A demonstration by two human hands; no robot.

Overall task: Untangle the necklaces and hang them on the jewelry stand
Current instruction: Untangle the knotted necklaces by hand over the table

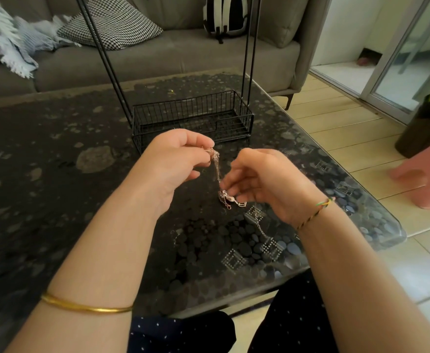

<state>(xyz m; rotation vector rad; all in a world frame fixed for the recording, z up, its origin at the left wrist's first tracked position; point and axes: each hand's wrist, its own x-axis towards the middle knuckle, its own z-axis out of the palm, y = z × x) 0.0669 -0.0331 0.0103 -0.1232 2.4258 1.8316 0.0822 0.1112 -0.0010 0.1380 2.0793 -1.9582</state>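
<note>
A tangle of thin rose-gold necklaces (219,171) hangs between my two hands above the dark table (55,154). My left hand (175,159) pinches the upper bunch of chain at its fingertips. Lower and to the right, my right hand (259,179) pinches the chain just above the clasps and pendant (230,200), which dangle close to the tabletop. Another thin silver chain (259,225) lies on the table under my right wrist. The black wire jewelry stand (193,118) sits just beyond my hands, with a basket base and tall uprights; its top is out of frame.
A grey sofa (157,54) with a patterned cushion, a blanket and a striped bag runs along the far side of the table. The glass table's rounded corner (397,233) is at the right. A pink stool (428,174) stands on the tiled floor beyond it.
</note>
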